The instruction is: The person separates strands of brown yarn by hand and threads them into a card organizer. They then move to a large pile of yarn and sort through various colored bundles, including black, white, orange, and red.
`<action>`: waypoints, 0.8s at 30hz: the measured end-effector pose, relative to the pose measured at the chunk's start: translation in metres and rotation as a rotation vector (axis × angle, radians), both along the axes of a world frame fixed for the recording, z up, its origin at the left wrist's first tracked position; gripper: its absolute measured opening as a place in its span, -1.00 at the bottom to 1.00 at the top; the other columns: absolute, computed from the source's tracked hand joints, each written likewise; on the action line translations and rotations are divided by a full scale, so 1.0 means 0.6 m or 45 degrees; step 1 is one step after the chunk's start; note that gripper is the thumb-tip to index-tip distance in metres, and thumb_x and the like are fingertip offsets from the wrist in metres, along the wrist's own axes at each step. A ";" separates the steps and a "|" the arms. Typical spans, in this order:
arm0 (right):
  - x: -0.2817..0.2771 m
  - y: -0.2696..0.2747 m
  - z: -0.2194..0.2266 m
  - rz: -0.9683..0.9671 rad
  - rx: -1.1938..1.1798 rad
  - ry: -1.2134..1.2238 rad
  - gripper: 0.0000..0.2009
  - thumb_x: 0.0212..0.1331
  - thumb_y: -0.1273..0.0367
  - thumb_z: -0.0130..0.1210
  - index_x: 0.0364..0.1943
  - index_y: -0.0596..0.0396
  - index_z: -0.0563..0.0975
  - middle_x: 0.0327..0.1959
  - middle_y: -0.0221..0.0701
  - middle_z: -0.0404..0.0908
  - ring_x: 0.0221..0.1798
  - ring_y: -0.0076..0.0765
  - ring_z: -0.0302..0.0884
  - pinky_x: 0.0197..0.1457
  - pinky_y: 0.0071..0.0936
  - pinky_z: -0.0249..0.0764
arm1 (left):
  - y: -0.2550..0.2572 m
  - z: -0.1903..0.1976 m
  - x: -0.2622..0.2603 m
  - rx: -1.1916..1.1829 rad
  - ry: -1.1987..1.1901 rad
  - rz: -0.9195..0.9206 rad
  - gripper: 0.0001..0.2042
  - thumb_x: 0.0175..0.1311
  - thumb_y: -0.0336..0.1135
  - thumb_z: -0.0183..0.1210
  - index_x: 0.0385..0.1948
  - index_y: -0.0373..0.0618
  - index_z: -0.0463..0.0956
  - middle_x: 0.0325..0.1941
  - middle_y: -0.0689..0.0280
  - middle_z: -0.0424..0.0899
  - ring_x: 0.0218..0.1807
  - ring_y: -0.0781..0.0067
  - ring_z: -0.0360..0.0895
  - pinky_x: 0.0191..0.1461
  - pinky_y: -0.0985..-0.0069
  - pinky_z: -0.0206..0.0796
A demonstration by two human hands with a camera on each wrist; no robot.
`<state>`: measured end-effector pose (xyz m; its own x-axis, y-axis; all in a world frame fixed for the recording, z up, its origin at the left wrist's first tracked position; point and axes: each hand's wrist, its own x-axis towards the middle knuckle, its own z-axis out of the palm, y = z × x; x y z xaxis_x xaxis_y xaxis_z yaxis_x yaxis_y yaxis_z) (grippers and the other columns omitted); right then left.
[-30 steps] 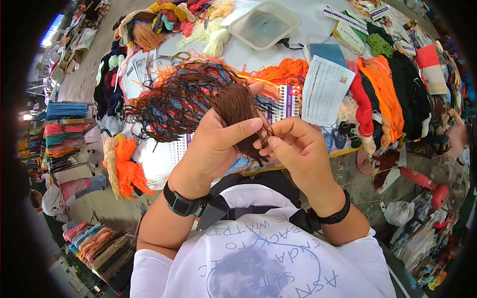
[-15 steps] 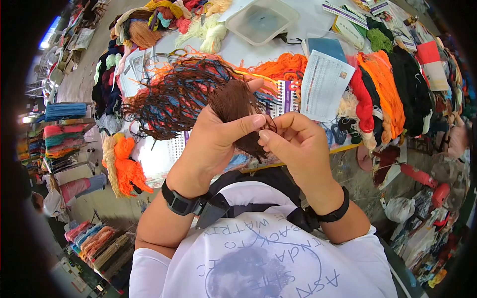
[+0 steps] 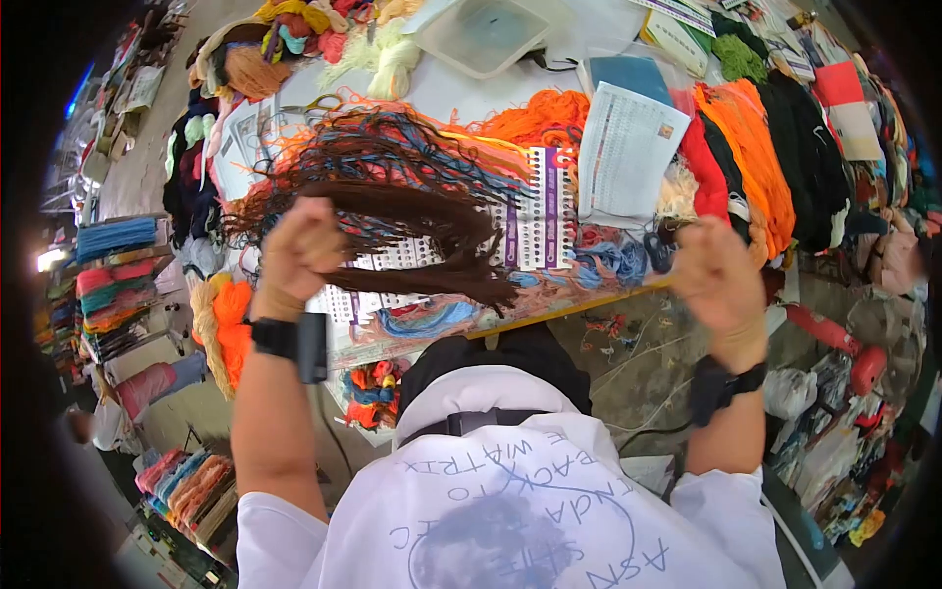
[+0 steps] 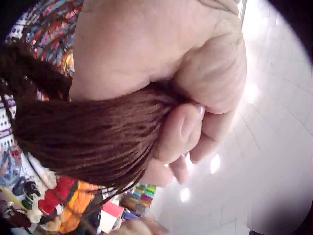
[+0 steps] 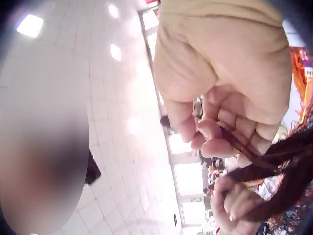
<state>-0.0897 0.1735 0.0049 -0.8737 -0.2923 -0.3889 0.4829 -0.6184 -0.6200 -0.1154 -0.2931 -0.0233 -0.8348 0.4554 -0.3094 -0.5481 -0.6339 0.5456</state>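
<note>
My left hand [image 3: 306,245] grips one end of a bundle of dark brown thread [image 3: 422,208]; in the left wrist view the thread [image 4: 93,139] fans out from the curled fingers. The bundle bends to the right and back in a loop over the table's near edge. Well apart at the right, my right hand [image 3: 721,275] is raised and blurred in the head view. In the right wrist view a thin brown strand [image 5: 242,149] is pinched between the right thumb and fingers. Under the bundle lie many mixed brown, blue and red threads [image 3: 383,147].
White punched cards with purple bands [image 3: 549,211] lie beside the mixed threads. A printed sheet [image 3: 628,157], orange skeins [image 3: 751,167] and black skeins [image 3: 805,147] cover the right side. A clear plastic tub [image 3: 481,49] and scissors [image 3: 319,103] are farther back.
Both hands were together, the right fingers working at the folded brown bundle. They have since parted to left and right, and the bundle now hangs long from the left hand.
</note>
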 end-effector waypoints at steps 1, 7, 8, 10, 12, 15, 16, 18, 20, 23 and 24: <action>-0.005 0.069 -0.017 -0.131 -0.026 -0.134 -0.83 0.30 0.33 -0.03 -0.21 0.16 0.47 -0.61 -0.59 0.24 -0.62 -0.64 0.12 -0.59 -0.66 0.09 | -0.047 0.000 0.000 -0.126 -0.216 0.286 -0.80 0.43 -0.30 -0.13 -0.44 -0.09 0.36 -0.75 0.57 0.03 -0.74 0.75 -0.04 -0.70 0.73 -0.16; 0.094 0.566 -0.092 -0.670 0.185 -0.438 -0.86 0.38 0.36 -0.17 -0.18 0.06 0.42 -0.65 -0.63 0.12 -0.68 -0.64 -0.04 -0.68 -0.66 -0.06 | -0.381 -0.096 -0.002 -0.146 -0.305 0.537 -0.81 0.41 -0.30 -0.07 -0.26 -0.22 0.44 -0.77 0.54 0.04 -0.73 0.73 -0.04 -0.60 0.74 -0.08; 0.122 0.667 -0.090 -0.707 0.255 -0.490 -0.86 0.38 0.36 -0.17 -0.15 0.05 0.41 -0.64 -0.63 0.12 -0.67 -0.64 -0.05 -0.68 -0.64 -0.06 | -0.412 -0.100 -0.004 -0.135 -0.321 0.596 -0.80 0.41 -0.30 -0.07 -0.28 -0.24 0.45 -0.79 0.55 0.04 -0.74 0.73 -0.04 -0.59 0.74 -0.08; 0.183 0.813 -0.062 -0.938 0.951 -0.485 -0.85 0.35 0.33 -0.12 -0.14 0.03 0.44 -0.64 -0.65 0.07 -0.67 -0.63 -0.10 -0.66 -0.60 -0.09 | -0.479 -0.122 -0.014 -0.153 -0.279 0.766 -0.80 0.40 -0.31 -0.06 -0.30 -0.25 0.44 -0.81 0.55 0.03 -0.75 0.74 -0.05 -0.59 0.74 -0.07; 0.156 0.812 -0.027 -1.111 1.018 -0.481 -0.82 0.32 0.34 -0.09 -0.10 0.05 0.46 -0.60 -0.64 0.11 -0.63 -0.65 -0.06 -0.65 -0.61 -0.07 | -0.410 -0.102 -0.036 -0.140 -0.238 0.806 -0.80 0.39 -0.30 -0.04 -0.31 -0.27 0.44 -0.75 0.53 0.12 -0.75 0.75 -0.03 -0.60 0.73 -0.07; 0.029 0.523 -0.021 -1.134 1.208 -0.326 -0.71 0.24 0.33 -0.02 -0.02 0.14 0.49 -0.59 -0.64 0.16 -0.62 -0.68 0.04 -0.61 -0.70 0.03 | -0.203 -0.125 -0.076 -0.217 -0.128 0.514 -0.78 0.39 -0.30 -0.03 -0.14 -0.28 0.43 -0.59 0.51 0.23 -0.74 0.76 0.00 -0.63 0.78 -0.05; -0.003 0.403 -0.048 -0.848 1.196 -0.224 -0.69 0.21 0.34 0.03 0.01 0.15 0.49 -0.55 -0.59 0.23 -0.58 -0.71 0.14 -0.56 -0.74 0.12 | -0.086 -0.126 -0.079 -0.228 -0.234 0.519 -0.70 0.38 -0.28 -0.02 0.03 -0.28 0.36 -0.59 0.55 0.22 -0.72 0.82 0.00 -0.64 0.81 -0.07; -0.056 0.212 -0.136 -0.335 1.235 -0.068 -0.70 0.15 0.37 0.08 -0.03 0.15 0.51 -0.43 -0.53 0.49 -0.48 -0.65 0.39 -0.45 -0.67 0.32 | 0.062 -0.186 -0.083 -0.256 -0.343 0.144 -0.57 0.29 -0.28 0.09 0.16 -0.23 0.30 -0.58 0.59 0.21 -0.69 0.88 -0.01 -0.65 0.81 -0.09; -0.078 0.103 -0.280 -0.261 0.983 -0.156 -0.76 0.14 0.37 0.11 -0.13 0.16 0.58 -0.40 -0.50 0.58 -0.43 -0.63 0.46 -0.36 -0.67 0.36 | 0.192 -0.252 -0.089 -0.523 -0.484 -0.080 -0.68 0.22 -0.33 0.12 0.02 -0.16 0.47 -0.58 0.57 0.34 -0.70 0.82 0.12 -0.58 0.79 0.09; -0.117 -0.080 -0.369 0.033 1.115 -0.185 -0.77 0.14 0.33 0.14 -0.23 0.21 0.62 -0.50 -0.48 0.59 -0.48 -0.62 0.48 -0.44 -0.66 0.37 | 0.314 -0.371 -0.081 -0.787 -0.437 -0.161 -0.74 0.20 -0.34 0.11 -0.10 -0.20 0.52 -0.58 0.46 0.43 -0.70 0.69 0.24 -0.58 0.63 0.20; -0.119 -0.112 -0.407 0.083 1.121 -0.177 -0.77 0.12 0.33 0.14 -0.28 0.23 0.63 -0.56 -0.44 0.59 -0.51 -0.61 0.49 -0.46 -0.61 0.38 | 0.334 -0.402 -0.079 -0.858 -0.415 -0.170 -0.76 0.18 -0.35 0.10 -0.15 -0.22 0.54 -0.58 0.42 0.46 -0.69 0.65 0.29 -0.58 0.58 0.25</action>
